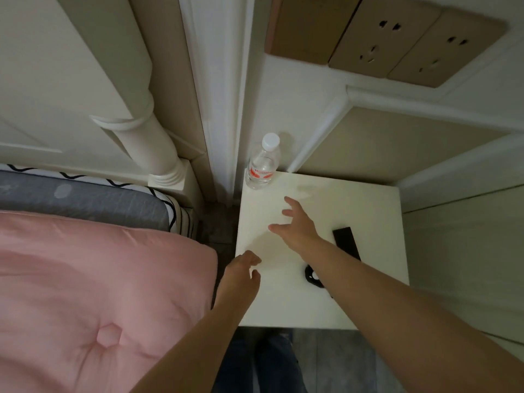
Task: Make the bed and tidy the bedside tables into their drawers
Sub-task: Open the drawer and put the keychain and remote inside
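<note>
A white bedside table [365, 211] stands right of the bed. At its back left corner stands a clear plastic water bottle [262, 163] with a white cap and red label. A flat black remote [346, 242] lies on the right part of the top, and a small black object [311, 276] is partly hidden under my right forearm. My right hand [297, 225] hovers over the table's middle, fingers spread, holding nothing, a short way in front of the bottle. My left hand [243, 270] is at the table's left edge, fingers loosely curled and empty.
A pink quilt [93, 293] covers the bed on the left, with a grey sheet [85, 197] above it. A cream bedpost [153, 154] and headboard stand behind. Wall sockets [411, 43] sit above the table. A narrow gap separates bed and table.
</note>
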The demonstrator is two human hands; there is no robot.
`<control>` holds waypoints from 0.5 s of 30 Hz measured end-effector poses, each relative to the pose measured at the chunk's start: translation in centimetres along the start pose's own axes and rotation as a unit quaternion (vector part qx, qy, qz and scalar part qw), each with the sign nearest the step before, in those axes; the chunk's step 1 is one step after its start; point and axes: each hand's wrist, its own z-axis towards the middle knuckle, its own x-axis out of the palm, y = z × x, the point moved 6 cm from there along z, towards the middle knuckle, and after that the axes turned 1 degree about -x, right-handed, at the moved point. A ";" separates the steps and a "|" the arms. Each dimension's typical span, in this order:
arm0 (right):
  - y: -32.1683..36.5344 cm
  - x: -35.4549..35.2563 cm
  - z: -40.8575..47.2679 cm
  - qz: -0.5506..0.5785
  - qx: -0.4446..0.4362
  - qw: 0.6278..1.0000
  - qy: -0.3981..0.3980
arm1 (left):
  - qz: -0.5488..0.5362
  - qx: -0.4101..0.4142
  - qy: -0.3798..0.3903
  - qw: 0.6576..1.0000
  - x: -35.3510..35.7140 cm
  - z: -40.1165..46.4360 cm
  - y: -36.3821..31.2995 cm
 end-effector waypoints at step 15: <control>-15.8 -3.7 -11.1 -0.093 0.046 0.990 0.096 | 0.020 -0.078 0.107 0.991 8.1 -9.0 2.2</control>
